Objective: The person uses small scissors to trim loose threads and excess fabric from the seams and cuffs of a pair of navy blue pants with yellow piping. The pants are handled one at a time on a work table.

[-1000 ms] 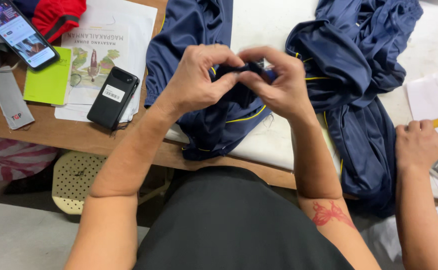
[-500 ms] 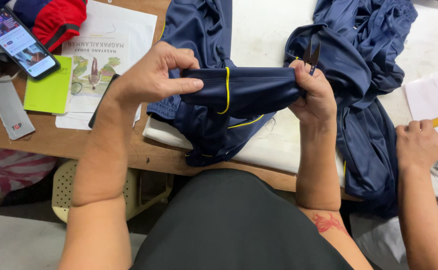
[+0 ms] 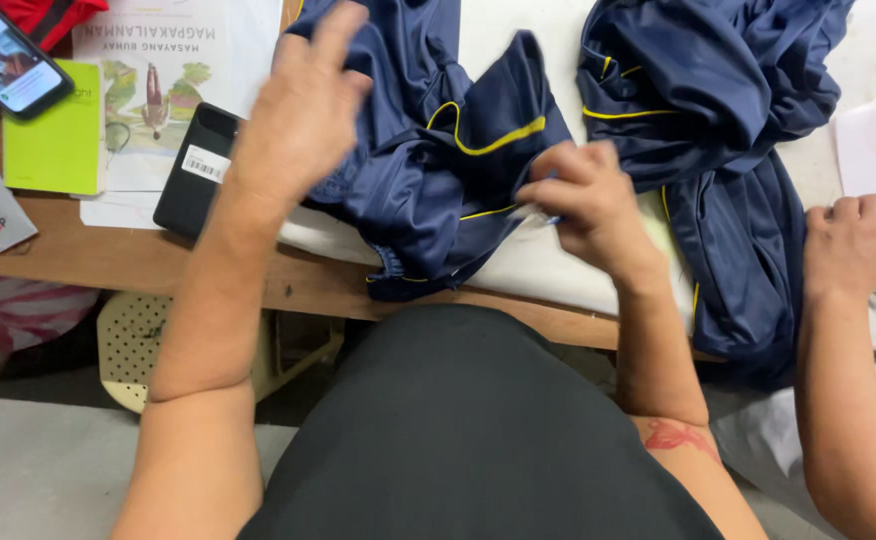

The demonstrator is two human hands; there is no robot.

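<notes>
On wooden table (image 3: 108,262), white padded cover (image 3: 558,262) under crumpled navy garment with yellow piping (image 3: 438,170). Left hand (image 3: 303,115) at 11 o'clock, fingers spread, resting loosely on cloth, gripping nothing. Right hand (image 3: 583,205) at 2 o'clock of centre, fingers pinched on garment's edge. Second navy heap (image 3: 718,110) at 1 o'clock. Black phone (image 3: 193,170), green notepad (image 3: 58,135), printed sheet (image 3: 158,70) at 10 o'clock. Co-worker's fist (image 3: 851,245) at 3 o'clock. Below: grey floor, perforated stool (image 3: 133,340).

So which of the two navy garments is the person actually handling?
The navy garment lying in front of the person: the right hand pinches it. The other heap lies untouched, farther right.
</notes>
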